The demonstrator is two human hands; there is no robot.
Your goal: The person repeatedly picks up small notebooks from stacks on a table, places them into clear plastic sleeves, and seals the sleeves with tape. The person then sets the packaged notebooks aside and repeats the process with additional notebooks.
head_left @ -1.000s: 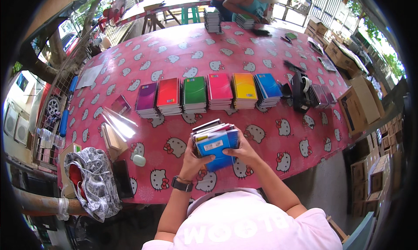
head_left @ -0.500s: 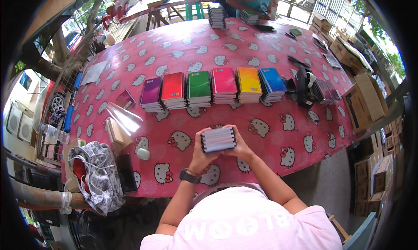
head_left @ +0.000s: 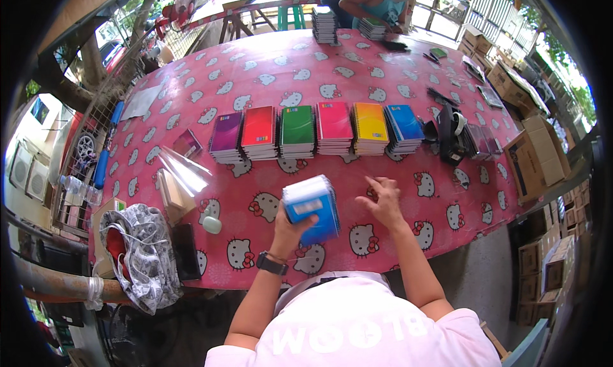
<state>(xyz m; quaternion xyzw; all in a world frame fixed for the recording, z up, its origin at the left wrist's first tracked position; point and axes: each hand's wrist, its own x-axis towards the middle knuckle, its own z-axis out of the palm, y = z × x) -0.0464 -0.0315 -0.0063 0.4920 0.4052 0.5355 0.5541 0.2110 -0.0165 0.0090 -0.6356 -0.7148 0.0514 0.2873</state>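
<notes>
My left hand (head_left: 290,229) grips a stack of blue spiral notebooks (head_left: 313,210), thumb across the blue cover, the page edges turned upward. Off to its right, my right hand (head_left: 383,201) hovers over the table with its fingers spread and nothing in them. Beyond both hands stands a row of notebook piles: purple (head_left: 227,134), red (head_left: 258,127), green (head_left: 297,127), pink (head_left: 334,124), yellow (head_left: 370,127) and blue (head_left: 404,124).
A black tape dispenser (head_left: 452,137) and more notebooks (head_left: 482,140) lie right of the row. At left are a clear plastic sheet (head_left: 182,169), a white case (head_left: 211,224), a dark phone (head_left: 186,252) and a patterned cloth bag (head_left: 150,258). A person (head_left: 377,6) works at the far edge.
My right hand has let go of the notebook stack and moved right, fingers opening. The left hand has tipped the stack, so a blue cover now shows.
</notes>
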